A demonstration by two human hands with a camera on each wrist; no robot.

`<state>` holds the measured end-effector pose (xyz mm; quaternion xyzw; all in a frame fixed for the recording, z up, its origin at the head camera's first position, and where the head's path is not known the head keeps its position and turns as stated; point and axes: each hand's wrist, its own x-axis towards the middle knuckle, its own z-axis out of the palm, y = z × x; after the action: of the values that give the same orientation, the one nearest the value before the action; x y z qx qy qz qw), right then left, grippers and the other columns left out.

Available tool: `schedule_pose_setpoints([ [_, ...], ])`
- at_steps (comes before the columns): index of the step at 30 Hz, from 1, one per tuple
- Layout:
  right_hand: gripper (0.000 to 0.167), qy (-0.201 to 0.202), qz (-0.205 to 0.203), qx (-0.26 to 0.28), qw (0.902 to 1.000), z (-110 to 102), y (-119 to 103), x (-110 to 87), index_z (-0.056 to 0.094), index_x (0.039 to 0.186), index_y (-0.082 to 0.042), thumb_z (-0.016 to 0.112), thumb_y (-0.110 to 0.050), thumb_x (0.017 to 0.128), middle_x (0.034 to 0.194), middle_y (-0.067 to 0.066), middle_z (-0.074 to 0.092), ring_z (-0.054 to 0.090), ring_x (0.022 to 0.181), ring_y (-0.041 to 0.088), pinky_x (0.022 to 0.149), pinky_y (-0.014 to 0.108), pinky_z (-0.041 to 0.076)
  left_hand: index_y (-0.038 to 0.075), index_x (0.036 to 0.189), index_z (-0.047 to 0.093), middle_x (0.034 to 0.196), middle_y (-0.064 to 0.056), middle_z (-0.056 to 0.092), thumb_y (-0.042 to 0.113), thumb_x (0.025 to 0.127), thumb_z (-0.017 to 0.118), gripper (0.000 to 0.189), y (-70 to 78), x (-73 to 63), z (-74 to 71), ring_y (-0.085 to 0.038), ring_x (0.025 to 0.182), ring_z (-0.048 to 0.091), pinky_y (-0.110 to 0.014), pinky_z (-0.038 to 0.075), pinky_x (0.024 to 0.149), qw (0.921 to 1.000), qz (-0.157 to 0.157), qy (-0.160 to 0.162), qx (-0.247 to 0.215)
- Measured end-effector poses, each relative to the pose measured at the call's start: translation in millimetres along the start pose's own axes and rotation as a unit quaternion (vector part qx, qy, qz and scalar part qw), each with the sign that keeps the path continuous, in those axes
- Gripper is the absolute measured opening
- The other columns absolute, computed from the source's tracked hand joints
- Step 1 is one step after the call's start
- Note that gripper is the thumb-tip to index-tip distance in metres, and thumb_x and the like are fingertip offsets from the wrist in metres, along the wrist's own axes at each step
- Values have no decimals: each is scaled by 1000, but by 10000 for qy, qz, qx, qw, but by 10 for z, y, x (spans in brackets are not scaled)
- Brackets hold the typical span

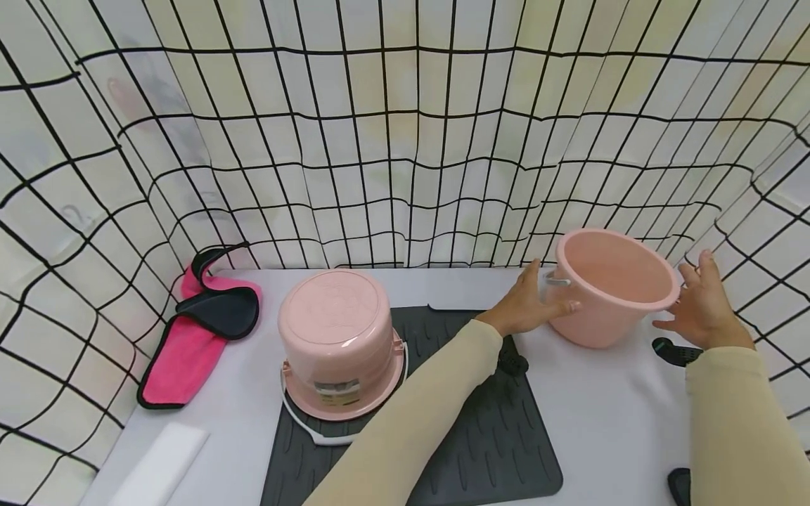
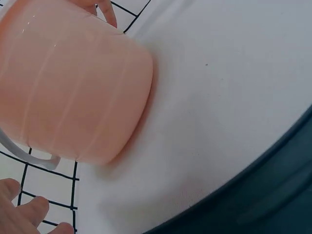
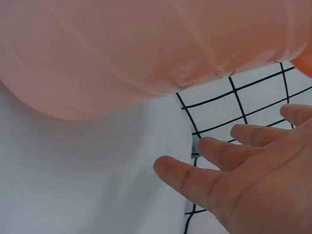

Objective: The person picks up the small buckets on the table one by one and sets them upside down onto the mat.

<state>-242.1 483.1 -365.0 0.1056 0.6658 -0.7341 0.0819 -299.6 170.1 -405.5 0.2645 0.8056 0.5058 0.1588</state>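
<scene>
Bucket (image 1: 610, 310) (pink plastic) sits between widespread fingers of left hand (image 1: 524, 303) and right hand (image 1: 710, 307), neither gripping, so table (image 1: 620, 404) underneath probably carries it tbh.

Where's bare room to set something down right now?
White table between the mat and right sleeve; also the mat's near right part, beside the left sleeve. Crowded: around the open bucket, between left hand and right hand; the mat's far left, under the upturned bucket.
</scene>
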Motion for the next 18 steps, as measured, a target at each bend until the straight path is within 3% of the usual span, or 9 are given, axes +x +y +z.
schedule_pose_setpoints([
  [4, 91, -231, 68, 180, 9995, 12, 54, 30, -15, 162, -47, 12, -92, 88, 173, 4, -17, -20, 154, 45, 106, 84, -10, 25, 169, -3, 175, 0, 6, 64, 93, 68, 111, 14, 75, 55, -23, 160, 15, -55, 27, 124, 10000, -41, -53, -69],
  [10, 95, -416, 229, 302, 9984, 23, 93, 58, 0, 165, -48, 8, -96, 83, 173, 7, -17, -20, 155, 43, 106, 86, -9, 27, 169, 0, 174, 0, 11, 62, 91, 70, 111, 20, 152, 117, -24, 158, 21, -55, 30, 122, 9996, -120, -53, -232],
  [18, 93, -546, 300, 572, 9964, 71, 130, 80, 13, 165, -50, 16, -95, 84, 176, 2, -9, -15, 156, 46, 106, 87, -1, 22, 169, 9, 167, 4, 28, 52, 92, 75, 106, 3, 239, 211, -16, 152, 32, -47, 34, 121, 9994, 108, 7, -322],
])
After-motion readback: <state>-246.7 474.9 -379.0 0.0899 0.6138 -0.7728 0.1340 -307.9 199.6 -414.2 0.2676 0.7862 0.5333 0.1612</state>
